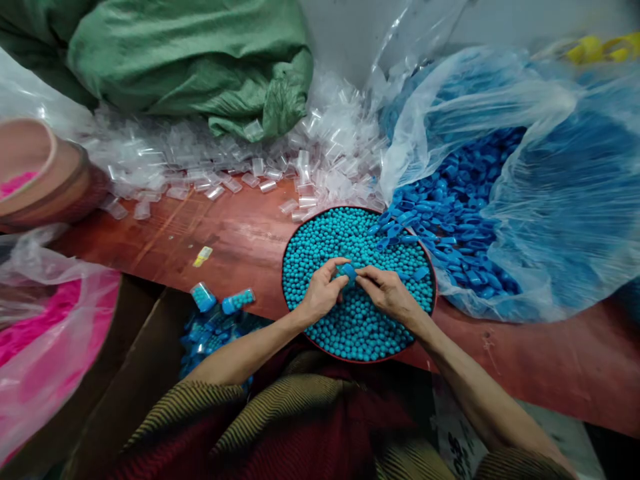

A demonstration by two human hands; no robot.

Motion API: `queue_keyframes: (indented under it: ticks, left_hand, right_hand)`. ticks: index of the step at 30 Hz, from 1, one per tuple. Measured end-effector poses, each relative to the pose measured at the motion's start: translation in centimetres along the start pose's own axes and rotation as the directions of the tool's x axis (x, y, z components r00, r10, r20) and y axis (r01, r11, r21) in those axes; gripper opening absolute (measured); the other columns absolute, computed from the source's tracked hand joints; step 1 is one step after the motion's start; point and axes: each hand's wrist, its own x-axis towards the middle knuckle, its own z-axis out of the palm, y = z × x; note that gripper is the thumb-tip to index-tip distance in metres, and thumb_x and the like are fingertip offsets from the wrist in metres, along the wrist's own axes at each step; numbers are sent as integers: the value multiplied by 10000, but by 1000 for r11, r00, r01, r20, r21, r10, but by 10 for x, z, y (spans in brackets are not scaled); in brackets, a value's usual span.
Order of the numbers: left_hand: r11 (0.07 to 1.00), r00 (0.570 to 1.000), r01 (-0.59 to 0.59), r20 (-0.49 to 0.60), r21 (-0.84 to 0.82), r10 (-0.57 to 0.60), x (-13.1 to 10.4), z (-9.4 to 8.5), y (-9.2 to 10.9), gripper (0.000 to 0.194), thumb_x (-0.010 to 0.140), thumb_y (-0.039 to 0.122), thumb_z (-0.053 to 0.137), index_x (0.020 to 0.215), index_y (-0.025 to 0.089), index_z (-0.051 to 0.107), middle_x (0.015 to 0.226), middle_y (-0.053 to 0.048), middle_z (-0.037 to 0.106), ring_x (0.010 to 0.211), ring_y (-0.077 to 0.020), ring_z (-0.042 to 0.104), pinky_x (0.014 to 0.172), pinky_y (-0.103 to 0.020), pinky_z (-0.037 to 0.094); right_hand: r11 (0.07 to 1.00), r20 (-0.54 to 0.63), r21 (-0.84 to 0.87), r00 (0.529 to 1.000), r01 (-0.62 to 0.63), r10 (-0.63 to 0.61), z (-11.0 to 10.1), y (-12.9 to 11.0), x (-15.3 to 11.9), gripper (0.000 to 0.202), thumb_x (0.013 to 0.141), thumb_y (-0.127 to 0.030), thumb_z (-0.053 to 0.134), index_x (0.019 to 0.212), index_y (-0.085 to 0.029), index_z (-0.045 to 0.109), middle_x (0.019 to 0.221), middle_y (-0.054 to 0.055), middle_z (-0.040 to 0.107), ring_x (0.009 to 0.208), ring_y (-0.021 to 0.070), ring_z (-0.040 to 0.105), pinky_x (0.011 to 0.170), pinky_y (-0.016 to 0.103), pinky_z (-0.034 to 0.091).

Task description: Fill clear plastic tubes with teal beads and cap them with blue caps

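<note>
Over a round tub [434,283] full of small teal balls [360,333], my left hand [323,291] pinches a small blue plastic cap [347,273] between thumb and fingers. From the other side, my right hand [387,292] has its thumb and fingertips closed at the cap's right edge. Whether a clear tube is attached to the cap is hidden by the fingers. Blue plastic pieces [395,227] with flat tabs spill onto the balls at the tub's upper right side.
Clear plastic tubes [320,167] lie heaped along the back, near a green sack [190,60]. A plastic bag [565,180] of blue pieces spreads at right. Filled blue-capped tubes [238,301] sit at the table edge above a box. Pink pieces and a pink bowl [30,167] are left.
</note>
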Motion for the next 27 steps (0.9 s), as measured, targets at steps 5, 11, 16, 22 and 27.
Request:
queue_keyframes:
  ticks: [5, 11, 16, 22, 27]
  left_hand:
    - [1000, 992, 12, 123, -14, -10, 4, -11, 5, 411, 782, 306, 553, 1166, 206, 444, 738, 45, 537, 436, -70, 538, 360, -172, 397]
    - [1000, 986, 19, 167, 16, -21, -3, -8, 4, 312, 779, 285, 546, 1057, 207, 427, 806, 36, 567, 377, -30, 481, 322, -145, 332]
    - [999, 992, 37, 121, -28, -33, -2, -7, 3, 350, 788, 316, 554, 1085, 217, 400, 799, 43, 535, 394, -38, 486, 336, -161, 364]
    - [997, 998, 14, 64, -71, -10, -2, -6, 5, 496, 800, 329, 556, 1237, 226, 344, 814, 28, 545, 445, -47, 463, 396, -184, 377]
    - [988, 984, -156, 85, -19, 157, -6, -2, 12, 463, 804, 292, 543, 1240, 205, 414, 948, -17, 568, 711, -106, 523, 648, -237, 460]
  right_hand:
    - [934, 99, 321, 986, -157, 132, -13, 3, 6, 270, 757, -298, 619, 1010, -207, 638, 890, 21, 673, 690, 142, 611, 668, 301, 515]
    - [802, -124, 543, 922, -247, 368, -10, 1, 17, 314, 688, -372, 690, 935, -180, 659, 734, -2, 645, 597, 132, 599, 605, 307, 527]
    - [951, -130, 282, 977, -129, 171, -3, -3, 14, 255, 794, -356, 585, 975, -207, 685, 911, 35, 695, 814, 173, 635, 788, 342, 516]
    - [999, -52, -51, 999, -6, 3, 12, -8, 0, 625, 784, -440, 618, 1325, -177, 450, 1237, 143, 580, 1090, 277, 586, 869, 428, 509]
    - [945, -17, -320, 997, 71, -81, 22, -18, -3, 936, 692, -478, 700, 1409, -112, 221, 1253, 228, 512, 1044, 332, 602, 703, 431, 559]
